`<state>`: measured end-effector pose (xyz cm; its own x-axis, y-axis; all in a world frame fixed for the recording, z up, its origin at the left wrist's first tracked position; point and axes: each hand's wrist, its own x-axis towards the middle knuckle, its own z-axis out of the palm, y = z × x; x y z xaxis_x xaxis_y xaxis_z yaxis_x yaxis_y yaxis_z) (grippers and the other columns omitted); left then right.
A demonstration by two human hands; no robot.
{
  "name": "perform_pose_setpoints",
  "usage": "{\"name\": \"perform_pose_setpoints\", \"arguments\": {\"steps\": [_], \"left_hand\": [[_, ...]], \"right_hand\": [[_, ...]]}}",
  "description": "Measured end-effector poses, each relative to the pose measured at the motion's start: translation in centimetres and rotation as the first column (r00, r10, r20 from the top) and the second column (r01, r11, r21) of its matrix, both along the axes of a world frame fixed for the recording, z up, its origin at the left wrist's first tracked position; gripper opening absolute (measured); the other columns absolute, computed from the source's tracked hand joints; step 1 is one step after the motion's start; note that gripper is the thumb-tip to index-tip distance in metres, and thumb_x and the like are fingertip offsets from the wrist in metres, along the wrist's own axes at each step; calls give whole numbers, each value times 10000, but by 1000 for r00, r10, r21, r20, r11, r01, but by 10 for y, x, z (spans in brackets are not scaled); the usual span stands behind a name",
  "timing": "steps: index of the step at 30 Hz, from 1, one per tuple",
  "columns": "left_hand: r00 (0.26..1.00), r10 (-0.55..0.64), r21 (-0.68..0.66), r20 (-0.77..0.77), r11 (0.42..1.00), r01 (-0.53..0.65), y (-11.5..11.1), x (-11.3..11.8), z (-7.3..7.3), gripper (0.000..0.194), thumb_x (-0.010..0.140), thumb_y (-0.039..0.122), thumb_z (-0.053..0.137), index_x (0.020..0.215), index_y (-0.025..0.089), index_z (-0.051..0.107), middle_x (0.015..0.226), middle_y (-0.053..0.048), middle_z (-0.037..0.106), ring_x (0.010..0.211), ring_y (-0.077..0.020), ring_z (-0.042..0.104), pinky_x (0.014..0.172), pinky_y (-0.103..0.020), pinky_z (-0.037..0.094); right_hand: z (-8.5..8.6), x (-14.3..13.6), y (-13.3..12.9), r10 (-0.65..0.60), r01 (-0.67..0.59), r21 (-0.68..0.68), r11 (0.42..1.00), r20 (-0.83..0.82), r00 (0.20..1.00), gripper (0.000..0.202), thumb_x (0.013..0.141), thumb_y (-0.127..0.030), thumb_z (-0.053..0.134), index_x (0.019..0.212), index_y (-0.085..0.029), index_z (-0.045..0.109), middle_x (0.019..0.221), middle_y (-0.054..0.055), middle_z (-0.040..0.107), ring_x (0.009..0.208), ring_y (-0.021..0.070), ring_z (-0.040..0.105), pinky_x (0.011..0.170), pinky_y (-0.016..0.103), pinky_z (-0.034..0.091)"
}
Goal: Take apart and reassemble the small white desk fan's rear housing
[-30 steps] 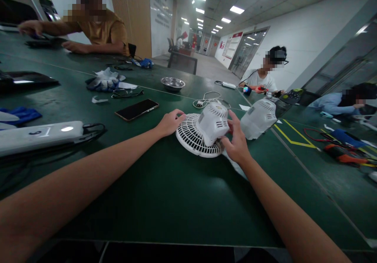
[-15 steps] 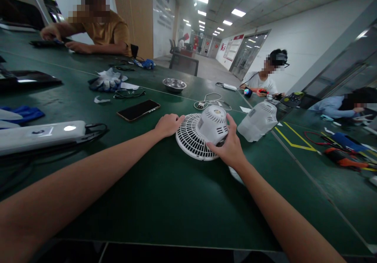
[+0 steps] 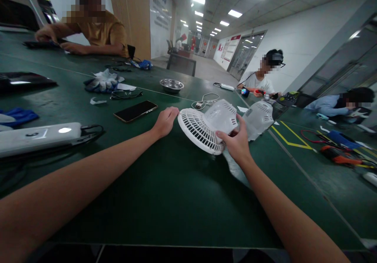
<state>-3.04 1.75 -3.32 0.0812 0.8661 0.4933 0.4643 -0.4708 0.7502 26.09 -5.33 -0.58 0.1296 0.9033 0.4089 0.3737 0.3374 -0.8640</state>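
A white fan head (image 3: 203, 131), with a round slatted grille and a vented motor housing (image 3: 222, 115), is tilted up off the green table (image 3: 165, 200). My right hand (image 3: 240, 141) is closed around the housing, thumb in front and fingers behind. At the grille's left rim, my left hand (image 3: 165, 121) pinches the edge with its fingertips; the thumb is mostly hidden. Just behind my right hand stands a second white plastic housing (image 3: 259, 117) with vents. A translucent piece (image 3: 235, 167) lies partly hidden under my right wrist.
A phone (image 3: 135, 111), a metal bowl (image 3: 171, 85) and a white cable (image 3: 206, 101) lie beyond my hands. Gloves (image 3: 103, 82) and a long white device (image 3: 41, 137) are on the left. An orange-black tool (image 3: 338, 155) lies right. Several people sit around the table.
The fan head has gone from lying nearly flat to tilted, its left side raised and the housing leaning right. Both hands stay on it. The camera view has shifted slightly.
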Motion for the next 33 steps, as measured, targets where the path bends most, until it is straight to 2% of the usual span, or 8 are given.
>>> {"name": "perform_pose_setpoints", "arguments": {"steps": [3, 6, 8, 13, 17, 23, 29, 33], "left_hand": [[993, -80, 84, 87, 994, 73, -2, 2, -1, 431, 1066, 532, 392, 1192, 212, 651, 1263, -104, 689, 1210, -267, 603, 1100, -407, 443], [964, -200, -22, 173, 978, 207, 2, 1, -7, 548, 1058, 563, 449, 1491, 230, 488, 1481, -126, 605, 1345, -275, 566, 1132, -437, 450], [957, -192, -92, 219, 972, 216, 8, 0, -12, 666, 1024, 583, 531, 1572, 229, 397, 1518, -150, 586, 1352, -290, 575, 1119, -464, 472], [836, -341, -165, 431, 881, 444, 14, 4, -16, 524, 952, 589, 673, 1254, 162, 688, 1272, -145, 751, 1168, -290, 706, 1076, -488, 536], [751, -242, -284, 614, 821, 496, 8, 9, -11, 417, 827, 494, 854, 1034, 148, 746, 1062, -129, 805, 993, -277, 769, 1019, -513, 595], [778, -135, -334, 613, 849, 410, 4, 9, -7, 244, 802, 340, 882, 900, 154, 757, 941, -105, 811, 873, -252, 775, 951, -520, 636], [859, -151, -254, 490, 917, 306, 4, 9, -10, 222, 771, 336, 893, 822, 163, 764, 798, -66, 792, 716, -200, 742, 759, -403, 657], [901, -142, -244, 410, 935, 258, 0, 9, -6, 219, 770, 339, 881, 787, 163, 753, 764, -54, 785, 679, -176, 728, 682, -333, 634]], "right_hand": [[3, 1, 2, -4, -2, -36, 999, -177, 984, 1066, 688, -410, 913, 1583, -255, 354, 1176, 108, 743, 1024, 334, 753, 950, 584, 625], [4, -2, 2, 16, -37, -65, 997, -298, 954, 947, 704, -429, 888, 1521, -282, 432, 1158, 64, 757, 962, 293, 763, 858, 502, 659], [2, -5, 1, 73, -117, -103, 988, -359, 931, 754, 756, -510, 825, 1414, -286, 534, 1134, 48, 772, 954, 287, 765, 819, 477, 664], [-10, -16, -2, 257, -428, -253, 868, -507, 822, 514, 872, -682, 551, 1156, -270, 667, 1134, 64, 797, 1042, 320, 760, 794, 500, 662], [-17, -18, 1, 280, -486, -319, 814, -519, 808, 406, 854, -617, 594, 1063, -280, 682, 1085, 44, 810, 1025, 307, 763, 798, 489, 663], [-18, -15, 1, 274, -519, -343, 783, -560, 782, 344, 877, -565, 629, 1042, -272, 702, 1074, 33, 817, 1011, 282, 770, 830, 465, 666], [-21, -10, 6, 303, -597, -364, 715, -607, 734, 279, 889, -484, 668, 1068, -272, 693, 1072, 36, 814, 1087, 293, 754, 894, 496, 649], [-20, -15, 3, 303, -603, -325, 729, -637, 709, 224, 905, -458, 685, 1056, -292, 671, 1023, 11, 800, 1060, 280, 751, 876, 477, 643]]}}
